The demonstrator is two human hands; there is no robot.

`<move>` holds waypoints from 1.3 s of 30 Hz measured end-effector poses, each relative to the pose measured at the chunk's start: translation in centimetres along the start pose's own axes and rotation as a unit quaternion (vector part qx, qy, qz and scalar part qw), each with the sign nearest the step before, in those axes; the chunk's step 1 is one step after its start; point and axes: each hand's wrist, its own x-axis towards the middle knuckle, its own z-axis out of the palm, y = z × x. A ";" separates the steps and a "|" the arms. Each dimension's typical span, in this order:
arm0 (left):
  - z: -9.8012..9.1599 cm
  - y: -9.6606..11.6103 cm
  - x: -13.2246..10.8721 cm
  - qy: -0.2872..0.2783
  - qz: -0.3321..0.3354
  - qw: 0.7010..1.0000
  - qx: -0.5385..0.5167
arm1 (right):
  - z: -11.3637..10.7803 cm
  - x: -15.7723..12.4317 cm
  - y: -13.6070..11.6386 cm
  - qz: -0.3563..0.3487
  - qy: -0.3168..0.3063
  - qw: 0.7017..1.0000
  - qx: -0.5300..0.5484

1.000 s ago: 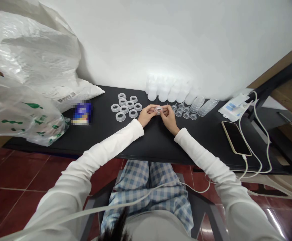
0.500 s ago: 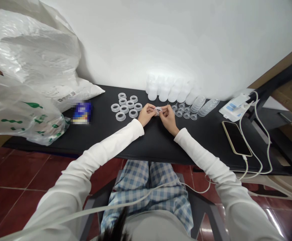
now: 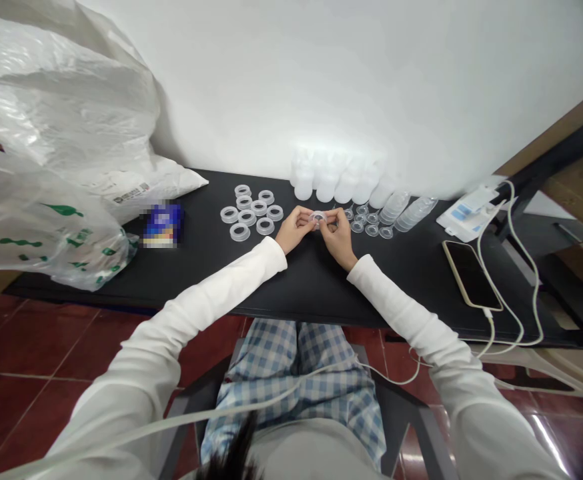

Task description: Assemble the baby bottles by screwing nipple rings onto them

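1. Two hands meet over the black counter (image 3: 316,287): the left hand (image 3: 294,230) and the right hand (image 3: 339,237) pinch one small translucent plastic ring cap (image 3: 317,217) between thumbs and fingertips, so both sets of fingers are closed on it. It is held just above the counter, between the two sets of fingers.

2. Judging by its look, the ring cap is very light, thin-walled and fairly stiff, with a smooth surface that could slip from a loose pinch. It is unlikely to break, but hard squeezing might flex it out of round. The outer rim, taken at opposite sides as the fingers have it now, seems the best place to hold it.

3. Left of the fingers lies a cluster of wider translucent plastic rings (image 3: 251,213), flat on the counter and nearly touching one another.

4. Just right of the fingers sits a group of smaller clear plastic inserts (image 3: 366,223), and beyond those two stacks of clear nested cups (image 3: 404,208) lie on their sides.

5. Beyond the fingers, against the wall, stands a row of white plastic bottles (image 3: 339,180).

6. Far left of the fingers are a small blue packet (image 3: 162,225), blurred so nothing on it can be read, a white plastic sack (image 3: 136,190) with a printed label too small to read, and a clear bag with green printing (image 3: 41,240), also illegible.

7. Far right of the fingers lie a dark smartphone (image 3: 471,275) on a white cable (image 3: 514,313) and a white-and-blue packet (image 3: 466,213); no writing on it is legible.
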 end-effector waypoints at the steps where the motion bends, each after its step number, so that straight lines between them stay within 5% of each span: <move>1: 0.0 -0.1 0.0 0.000 -0.002 1.000 0.000 | -0.1 0.1 0.0 0.002 -0.009 1.000 -0.004; 8: -0.2 -0.3 0.2 0.015 0.004 1.000 -0.002 | -0.6 0.1 -0.5 -0.005 -0.060 0.998 -0.009; 39: 0.1 0.1 0.1 0.016 -0.019 1.000 0.001 | 0.4 0.0 0.6 0.030 -0.023 0.996 0.085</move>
